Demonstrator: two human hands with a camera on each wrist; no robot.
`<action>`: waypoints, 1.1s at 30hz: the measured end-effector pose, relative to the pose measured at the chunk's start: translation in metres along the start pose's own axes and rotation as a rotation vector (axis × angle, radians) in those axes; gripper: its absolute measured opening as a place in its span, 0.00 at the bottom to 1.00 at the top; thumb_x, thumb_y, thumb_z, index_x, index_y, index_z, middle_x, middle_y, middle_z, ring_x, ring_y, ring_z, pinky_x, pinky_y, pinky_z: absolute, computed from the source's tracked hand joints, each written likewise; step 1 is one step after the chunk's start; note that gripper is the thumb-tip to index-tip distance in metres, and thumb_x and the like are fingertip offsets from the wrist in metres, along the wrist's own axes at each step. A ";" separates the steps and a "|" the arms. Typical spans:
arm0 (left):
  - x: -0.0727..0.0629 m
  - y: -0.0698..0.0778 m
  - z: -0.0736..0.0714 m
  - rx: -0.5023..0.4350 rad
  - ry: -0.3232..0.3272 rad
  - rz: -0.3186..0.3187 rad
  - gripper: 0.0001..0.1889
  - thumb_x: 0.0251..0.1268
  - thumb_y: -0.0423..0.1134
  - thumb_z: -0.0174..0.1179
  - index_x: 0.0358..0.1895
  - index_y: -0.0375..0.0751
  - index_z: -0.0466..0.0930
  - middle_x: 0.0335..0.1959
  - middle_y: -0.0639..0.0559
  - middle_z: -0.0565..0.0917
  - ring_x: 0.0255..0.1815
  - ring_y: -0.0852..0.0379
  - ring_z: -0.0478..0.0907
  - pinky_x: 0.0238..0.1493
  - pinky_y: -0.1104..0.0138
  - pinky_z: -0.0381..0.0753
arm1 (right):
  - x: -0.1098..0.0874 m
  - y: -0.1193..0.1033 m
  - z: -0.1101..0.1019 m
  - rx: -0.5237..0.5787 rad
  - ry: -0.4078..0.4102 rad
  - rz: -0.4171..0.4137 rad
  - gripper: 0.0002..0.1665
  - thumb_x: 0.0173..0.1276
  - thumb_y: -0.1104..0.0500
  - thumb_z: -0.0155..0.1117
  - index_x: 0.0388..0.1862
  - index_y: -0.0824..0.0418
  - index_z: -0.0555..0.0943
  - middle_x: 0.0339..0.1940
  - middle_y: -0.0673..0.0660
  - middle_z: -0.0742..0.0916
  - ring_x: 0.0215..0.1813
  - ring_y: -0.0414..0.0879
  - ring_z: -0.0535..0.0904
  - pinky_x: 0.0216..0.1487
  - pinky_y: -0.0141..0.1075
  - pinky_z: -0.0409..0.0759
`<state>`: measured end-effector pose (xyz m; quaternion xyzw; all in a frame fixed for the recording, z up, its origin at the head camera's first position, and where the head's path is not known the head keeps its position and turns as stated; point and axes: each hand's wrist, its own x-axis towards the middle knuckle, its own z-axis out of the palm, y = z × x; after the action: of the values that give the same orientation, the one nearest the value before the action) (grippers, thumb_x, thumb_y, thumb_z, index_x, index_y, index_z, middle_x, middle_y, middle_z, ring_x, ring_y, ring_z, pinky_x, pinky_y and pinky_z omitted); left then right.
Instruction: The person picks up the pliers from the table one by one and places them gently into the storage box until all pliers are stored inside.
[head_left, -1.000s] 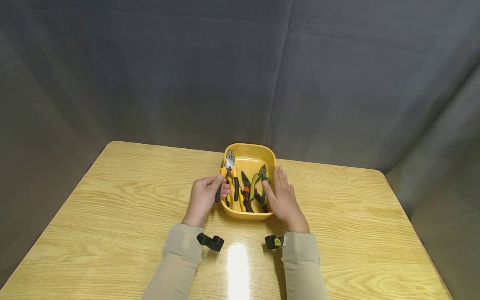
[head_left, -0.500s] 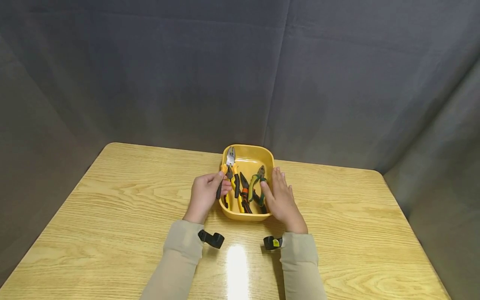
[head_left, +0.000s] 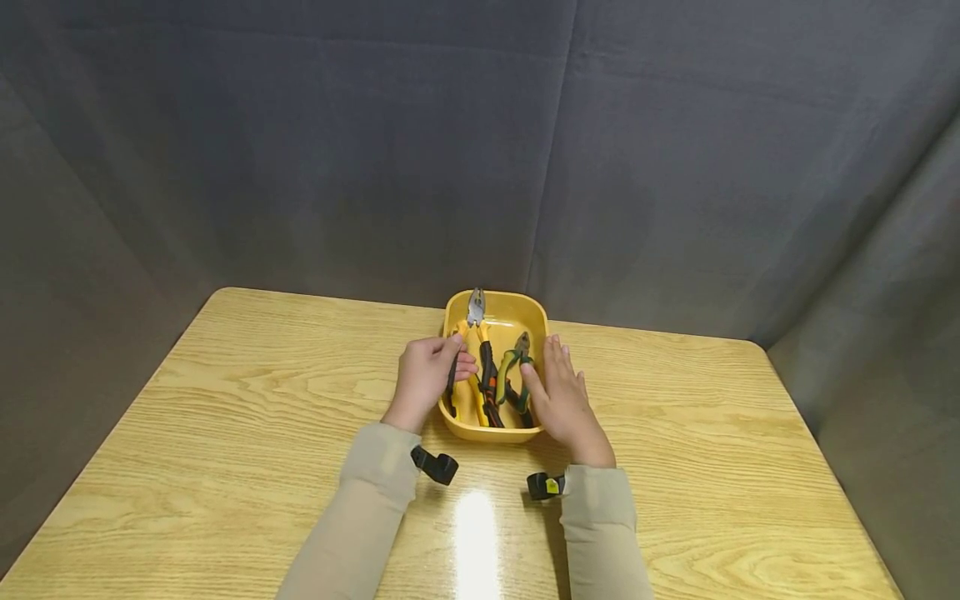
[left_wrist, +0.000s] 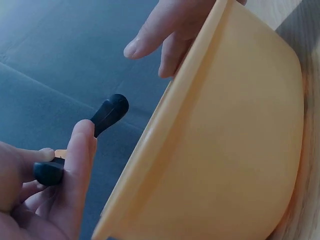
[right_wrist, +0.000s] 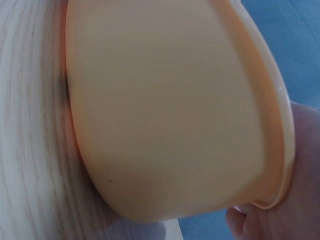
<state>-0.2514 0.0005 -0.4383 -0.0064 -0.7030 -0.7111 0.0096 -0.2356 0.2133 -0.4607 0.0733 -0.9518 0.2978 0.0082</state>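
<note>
In the head view my left hand (head_left: 431,375) pinches one black-and-yellow handle of a pair of combination pliers (head_left: 476,307). Their steel head points away, above the left part of a yellow plastic bin (head_left: 491,434). The left wrist view shows both black handle ends (left_wrist: 112,114), one between thumb and fingers. My right hand (head_left: 567,407) rests on the bin's right side with straight fingers, its thumb reaching over the rim. Inside the bin lie green-handled pliers (head_left: 507,377) and a black-and-orange handled tool (head_left: 492,410), partly covered by the held pliers. Another yellow-and-black handle (head_left: 481,407) lies beside it.
The bin stands near the back edge of a wood-grain table (head_left: 247,433). Behind it hangs a dark grey curtain (head_left: 360,167), which also runs down both sides. Each wrist carries a black camera mount (head_left: 437,467).
My left hand has moved to the right and slightly up with the combination pliers, whose head now hangs farther right over the bin. The right hand has stayed on the bin's side.
</note>
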 end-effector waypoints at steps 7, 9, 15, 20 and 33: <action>0.007 0.001 0.006 0.071 -0.002 0.029 0.19 0.81 0.38 0.52 0.48 0.19 0.82 0.35 0.35 0.88 0.35 0.48 0.90 0.37 0.66 0.88 | 0.000 0.000 0.000 -0.001 0.003 0.005 0.49 0.81 0.31 0.27 0.84 0.64 0.42 0.85 0.59 0.44 0.84 0.60 0.37 0.77 0.65 0.36; 0.009 0.002 0.008 0.094 0.004 0.034 0.19 0.81 0.38 0.52 0.47 0.20 0.83 0.34 0.36 0.88 0.35 0.46 0.90 0.37 0.65 0.88 | 0.000 0.000 0.000 0.002 0.004 0.005 0.49 0.81 0.31 0.27 0.84 0.64 0.42 0.85 0.59 0.44 0.84 0.60 0.38 0.77 0.65 0.36; 0.013 0.002 0.015 0.175 0.014 0.045 0.20 0.82 0.39 0.51 0.47 0.21 0.84 0.33 0.38 0.88 0.35 0.45 0.90 0.36 0.65 0.88 | 0.001 0.000 0.000 -0.002 -0.004 0.005 0.48 0.82 0.32 0.27 0.84 0.64 0.41 0.85 0.59 0.43 0.84 0.60 0.37 0.77 0.65 0.37; 0.016 -0.003 0.022 0.246 0.024 0.046 0.20 0.82 0.40 0.51 0.46 0.21 0.84 0.32 0.38 0.88 0.33 0.49 0.90 0.35 0.68 0.87 | 0.001 -0.001 0.000 0.003 -0.005 0.011 0.48 0.82 0.32 0.29 0.84 0.64 0.42 0.85 0.59 0.44 0.84 0.60 0.37 0.77 0.66 0.38; 0.017 -0.009 0.031 0.455 0.088 0.104 0.19 0.82 0.40 0.51 0.44 0.25 0.86 0.30 0.41 0.88 0.29 0.53 0.89 0.32 0.68 0.86 | 0.000 -0.002 -0.001 0.008 -0.014 0.012 0.48 0.82 0.32 0.28 0.84 0.63 0.41 0.85 0.59 0.43 0.84 0.60 0.37 0.77 0.66 0.37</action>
<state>-0.2684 0.0313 -0.4469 -0.0090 -0.8428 -0.5325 0.0781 -0.2358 0.2124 -0.4589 0.0697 -0.9511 0.3010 -0.0006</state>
